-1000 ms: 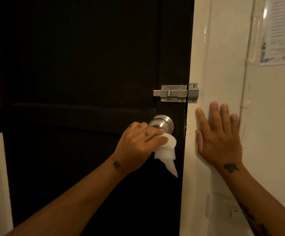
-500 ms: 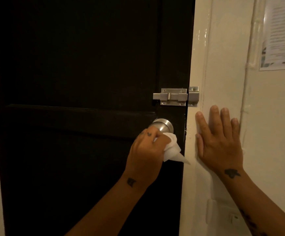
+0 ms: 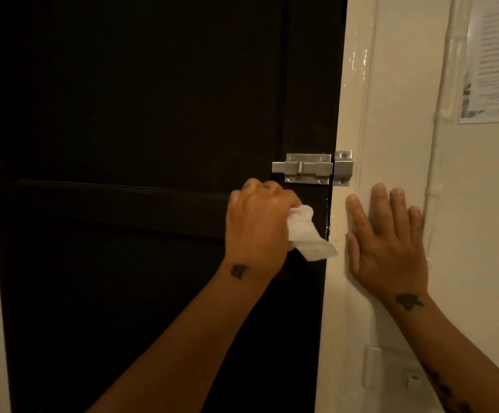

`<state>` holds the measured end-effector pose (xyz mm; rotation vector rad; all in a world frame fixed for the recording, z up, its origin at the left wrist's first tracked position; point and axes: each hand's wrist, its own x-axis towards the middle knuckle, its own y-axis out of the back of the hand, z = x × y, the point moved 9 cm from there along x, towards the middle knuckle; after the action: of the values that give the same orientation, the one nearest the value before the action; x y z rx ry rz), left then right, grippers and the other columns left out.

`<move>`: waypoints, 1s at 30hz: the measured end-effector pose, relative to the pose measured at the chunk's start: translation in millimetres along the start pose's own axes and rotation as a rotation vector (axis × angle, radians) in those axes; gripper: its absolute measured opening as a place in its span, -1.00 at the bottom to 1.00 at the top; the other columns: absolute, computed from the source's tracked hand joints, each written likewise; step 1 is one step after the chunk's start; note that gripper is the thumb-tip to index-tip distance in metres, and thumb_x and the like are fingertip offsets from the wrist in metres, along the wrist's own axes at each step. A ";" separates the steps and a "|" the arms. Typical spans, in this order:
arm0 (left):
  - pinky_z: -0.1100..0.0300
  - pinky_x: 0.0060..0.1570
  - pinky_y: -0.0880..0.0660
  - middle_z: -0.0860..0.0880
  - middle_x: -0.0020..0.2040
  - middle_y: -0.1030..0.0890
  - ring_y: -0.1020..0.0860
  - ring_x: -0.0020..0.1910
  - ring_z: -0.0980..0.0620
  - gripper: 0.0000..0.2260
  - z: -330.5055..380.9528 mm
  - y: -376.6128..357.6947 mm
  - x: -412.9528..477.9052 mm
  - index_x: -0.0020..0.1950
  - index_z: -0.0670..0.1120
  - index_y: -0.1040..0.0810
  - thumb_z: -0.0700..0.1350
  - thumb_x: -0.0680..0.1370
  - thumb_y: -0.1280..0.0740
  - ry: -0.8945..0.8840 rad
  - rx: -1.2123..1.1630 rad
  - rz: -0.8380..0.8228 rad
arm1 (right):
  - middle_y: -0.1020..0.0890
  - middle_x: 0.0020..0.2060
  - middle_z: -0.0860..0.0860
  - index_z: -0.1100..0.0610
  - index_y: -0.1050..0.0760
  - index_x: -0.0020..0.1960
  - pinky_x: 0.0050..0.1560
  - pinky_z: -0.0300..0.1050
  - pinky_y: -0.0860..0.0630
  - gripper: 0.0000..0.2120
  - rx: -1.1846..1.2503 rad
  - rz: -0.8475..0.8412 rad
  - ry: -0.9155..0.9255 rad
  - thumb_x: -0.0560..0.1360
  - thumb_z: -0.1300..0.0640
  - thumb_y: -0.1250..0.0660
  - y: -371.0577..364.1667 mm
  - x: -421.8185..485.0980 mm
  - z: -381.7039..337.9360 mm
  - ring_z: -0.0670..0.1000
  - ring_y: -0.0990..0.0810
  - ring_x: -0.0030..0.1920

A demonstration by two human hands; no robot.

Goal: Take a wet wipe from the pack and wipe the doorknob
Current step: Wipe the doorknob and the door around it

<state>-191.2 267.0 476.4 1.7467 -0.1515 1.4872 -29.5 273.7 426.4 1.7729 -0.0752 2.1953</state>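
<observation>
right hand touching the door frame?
Touching. Head view shows the right hand pressed flat, fingers spread, on the cream door frame, no gap.

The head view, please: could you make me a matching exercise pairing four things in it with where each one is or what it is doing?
Things:
1. wipe
2. bolt
3. right hand
4. paper

Places or states:
A. flat against the pale door frame
B. stuck on the wall at top right
C. bunched in the left hand, tail hanging out
D. mounted on the dark door, above the left hand

Pairs: 1-C, 2-D, 3-A, 4-B
</observation>
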 end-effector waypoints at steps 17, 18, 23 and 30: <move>0.12 0.22 -0.43 -0.15 0.12 -0.60 -0.52 0.15 -0.07 -0.72 -42.3 -16.0 -11.8 0.18 -0.14 -0.52 -0.31 0.50 -0.25 0.225 -0.452 -0.146 | -0.20 0.40 0.31 0.15 -0.16 0.45 0.38 0.23 0.02 -0.47 0.002 -0.008 -0.005 0.52 0.00 -0.01 1.2 0.6 -0.6 0.31 -0.05 0.41; 0.12 0.17 -0.46 -0.15 0.08 -0.61 -0.55 0.10 -0.06 -0.75 -45.6 -18.3 -15.6 0.16 -0.16 -0.53 -0.30 0.50 -0.25 0.254 -0.459 -0.160 | -0.20 0.40 0.31 0.15 -0.16 0.45 0.38 0.23 0.02 -0.47 -0.002 -0.010 -0.005 0.52 0.00 -0.01 0.9 0.1 -0.7 0.31 -0.05 0.41; 0.31 -0.26 -0.33 -0.15 -0.23 -0.47 -0.43 -0.29 0.02 -0.81 -58.9 -30.9 -37.0 -0.28 -0.21 -0.44 -0.31 0.53 -0.19 0.338 -0.368 -0.243 | -0.20 0.40 0.32 0.16 -0.16 0.45 0.38 0.23 0.03 -0.47 -0.009 -0.029 -0.012 0.52 -0.01 0.00 -0.3 0.5 0.2 0.32 -0.05 0.41; 0.11 -0.14 -0.35 -0.29 -0.15 -0.59 -0.51 -0.11 -0.23 -0.87 -64.5 -30.9 -62.6 -0.17 -0.30 -0.49 -0.29 0.51 -0.20 0.219 -0.272 -0.227 | -0.21 0.41 0.31 0.14 -0.15 0.45 0.38 0.23 0.03 -0.47 0.029 -0.103 -0.063 0.52 -0.01 0.00 0.0 -1.3 -0.6 0.31 -0.06 0.42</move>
<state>-241.8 303.5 404.7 1.3295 -0.0369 1.4074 -29.8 273.5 425.0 1.8194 0.0332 2.0790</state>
